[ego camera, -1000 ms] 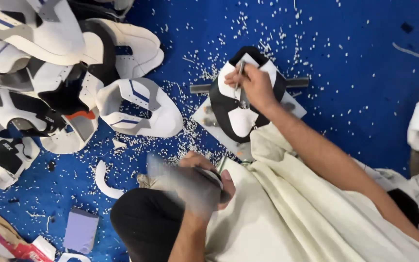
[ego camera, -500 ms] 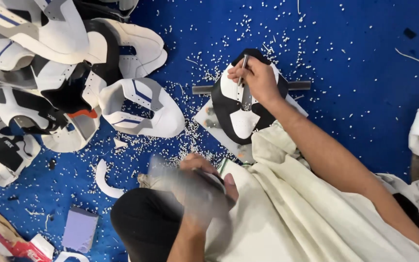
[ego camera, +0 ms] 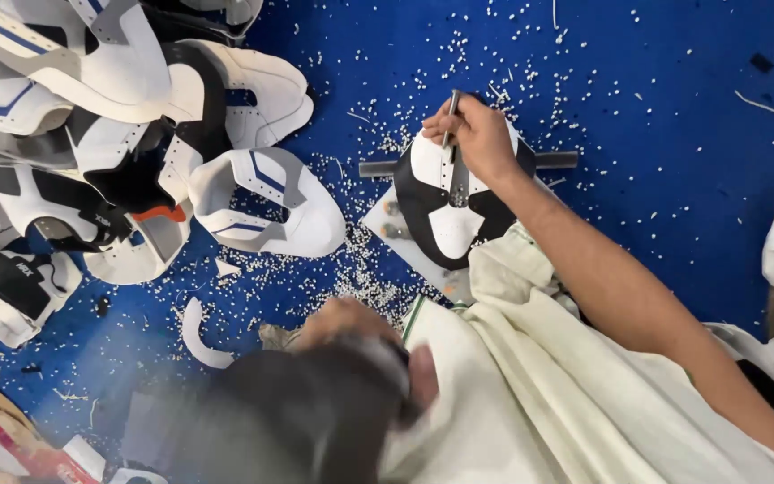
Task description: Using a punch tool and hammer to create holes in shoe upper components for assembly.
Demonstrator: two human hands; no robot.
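Gripping a thin metal punch [ego camera: 451,116] upright in closed fingers, right hand [ego camera: 479,136] at the far end of a black-and-white shoe upper [ego camera: 445,211], tip pressed down on the panel. Upper spread flat over a metal bar [ego camera: 558,159] and plate, long axis running near to far, toe end toward the far side under the fist. Punch shaft standing almost straight up from the upper, right beneath the fingers, so no reach left to make on that side.

Left hand [ego camera: 351,327] near, low in the frame, badly blurred; wrapped around something dark and grey [ego camera: 315,403], kind not clear, fingers seemingly closed though hard to tell. Well apart from the upper, on its near-left side; right hand by far the nearer of the two.

Heap of cut white, black and blue uppers [ego camera: 136,152] piled to the far left. White punched scraps [ego camera: 351,269] scattered across the blue work surface [ego camera: 674,90].
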